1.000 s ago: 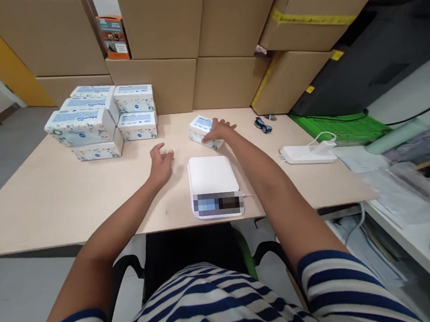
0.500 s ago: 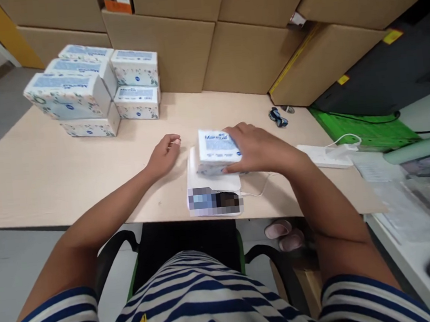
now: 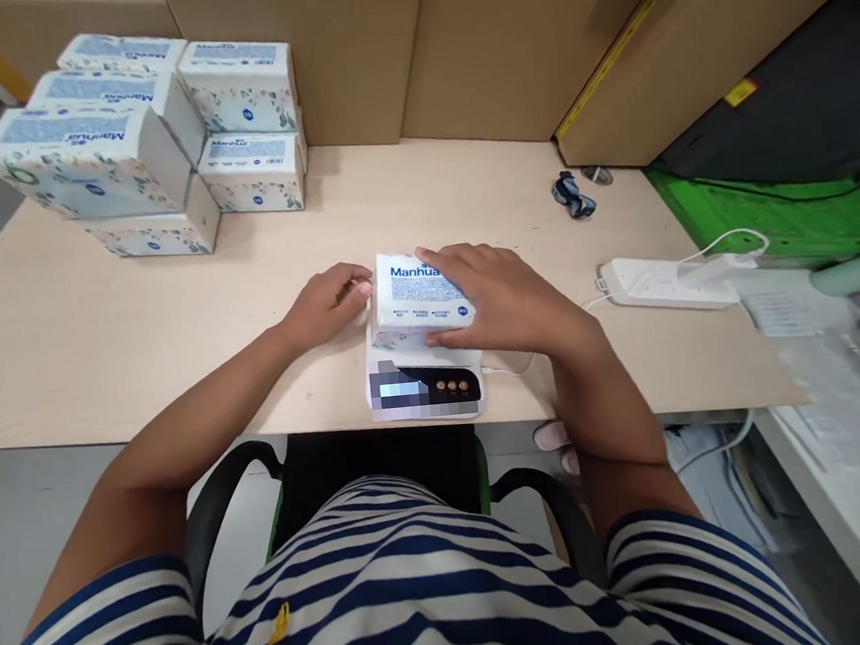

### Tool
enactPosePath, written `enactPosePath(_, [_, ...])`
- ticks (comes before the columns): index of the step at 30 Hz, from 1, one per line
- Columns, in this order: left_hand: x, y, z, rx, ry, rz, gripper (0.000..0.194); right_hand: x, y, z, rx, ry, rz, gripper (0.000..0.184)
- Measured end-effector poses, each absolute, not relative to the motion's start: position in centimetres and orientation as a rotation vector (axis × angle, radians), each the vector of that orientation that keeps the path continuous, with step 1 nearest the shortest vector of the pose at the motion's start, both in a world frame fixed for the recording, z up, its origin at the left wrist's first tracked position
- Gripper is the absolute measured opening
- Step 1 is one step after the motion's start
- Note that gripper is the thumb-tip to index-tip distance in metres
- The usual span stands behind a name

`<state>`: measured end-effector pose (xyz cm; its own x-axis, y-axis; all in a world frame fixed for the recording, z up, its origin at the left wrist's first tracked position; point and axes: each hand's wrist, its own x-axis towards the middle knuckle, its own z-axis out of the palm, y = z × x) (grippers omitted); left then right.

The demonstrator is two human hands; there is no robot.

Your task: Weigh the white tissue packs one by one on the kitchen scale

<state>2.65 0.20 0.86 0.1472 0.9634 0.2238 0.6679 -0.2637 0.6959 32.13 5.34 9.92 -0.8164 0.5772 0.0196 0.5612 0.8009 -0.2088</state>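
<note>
A white pack of tissues [image 3: 416, 286] with blue "Manhua" print lies over the plate of a white digital scale [image 3: 388, 358]. My right hand [image 3: 499, 291] grips the pack's right side, thumb at the near side and fingers across the far edge. My left hand [image 3: 330, 306] is at the pack's left edge, fingers loosely curled with a gap to the thumb; its fingertips are close to the pack, and I cannot tell if they touch. Part of the scale's display is blurred out, and round buttons show beside it.
Stacked tissue packs [image 3: 255, 172] stand at the table's back left. Cardboard boxes [image 3: 482, 57] line the back. A dark blue bundle [image 3: 574, 196] lies at the back right, near a white power strip [image 3: 667, 282] with a cable. The chair [image 3: 382, 457] is at the front edge.
My right hand has brought the tissue pack from the back of the table toward me, onto the scale. My left hand has moved right, up to the pack. The view has tilted down.
</note>
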Motion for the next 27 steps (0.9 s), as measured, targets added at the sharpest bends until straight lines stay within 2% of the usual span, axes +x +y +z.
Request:
enactPosePath(9, [3.1, 0.1, 0.9, 1.783, 1.538, 0.993, 0.040, 34.7, 6.5, 8.8, -0.677, -2.638, 0.495, 0.107])
enactPosePath(11, [3.3, 0.1, 0.8, 1.697, 1.500, 1.072, 0.042, 36.0, 7.8, 7.7, -0.735, -2.409, 0.486, 0.115])
enactPosePath(14, [3.4, 0.2, 0.5, 1.608, 1.440, 1.156, 0.045, 36.8, 9.9, 5.8, -1.065, -2.017, 0.362, 0.125])
enactPosePath(17, [3.5, 0.6, 0.1, 1.590, 1.412, 1.193, 0.048, 36.3, 11.1, 4.5, -1.338, -1.702, 0.257, 0.108])
enactPosePath(21, [3.4, 1.0, -0.2, 1.586, 1.426, 1.188, 0.052, 35.5, 11.1, 4.2, -1.283, -1.520, 0.264, 0.082])
enactPosePath(23, [3.4, 1.0, -0.2, 1.553, 1.445, 1.180, 0.055, 35.7, 11.2, 4.0, -1.264, -1.528, 0.227, 0.081])
enactPosePath(27, [3.5, 1.0, 0.0, 1.532, 1.458, 1.174, 0.056, 37.1, 11.9, 3.1, -1.227, -1.606, 0.079, 0.090])
